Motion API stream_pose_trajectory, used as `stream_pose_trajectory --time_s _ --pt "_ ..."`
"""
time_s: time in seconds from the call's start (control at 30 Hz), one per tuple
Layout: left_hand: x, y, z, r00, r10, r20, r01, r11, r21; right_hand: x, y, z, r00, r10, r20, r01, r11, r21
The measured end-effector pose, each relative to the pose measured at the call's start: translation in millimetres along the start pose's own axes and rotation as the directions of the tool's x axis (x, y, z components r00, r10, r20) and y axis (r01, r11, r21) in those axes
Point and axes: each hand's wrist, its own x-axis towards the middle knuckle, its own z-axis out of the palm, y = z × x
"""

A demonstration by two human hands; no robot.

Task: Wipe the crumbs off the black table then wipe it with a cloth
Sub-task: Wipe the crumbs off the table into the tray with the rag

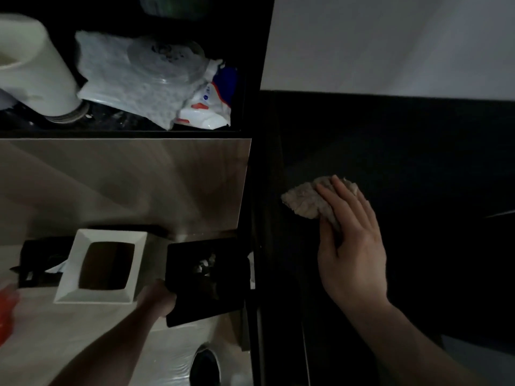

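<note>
White plastic forms the square bin [101, 267] at the lower left, standing on the pale floor [69, 330]. Just right of it, the left hand [158, 298] grips the edge of a black tray [206, 280] that holds pale crumbs [204, 264], beside the black desk [418, 151]. On the desk, the right hand [352, 240] presses flat, fingers straight, on a crumpled beige cloth [306, 200].

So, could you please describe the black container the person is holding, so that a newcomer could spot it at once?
Start at the black table on the right, where the right hand presses a cloth. Just past its left edge, lower down, the left hand holds the black container. Unlike the white box beside it, it is dark with pale bits inside.
</note>
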Motion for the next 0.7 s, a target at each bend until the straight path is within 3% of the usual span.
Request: stream_pose_trajectory --time_s 0.17,0.7 --pt "31 14 8 1.0 -0.024 0.006 0.024 0.995 -0.092 -2 0 3 1.0 0.013 -0.007 -0.013 1.0 -0.012" --pt "47 22 12 1.0 -0.027 0.015 0.029 0.989 -0.146 -2 0 2 1.0 0.02 -0.012 -0.02 0.999 0.026"
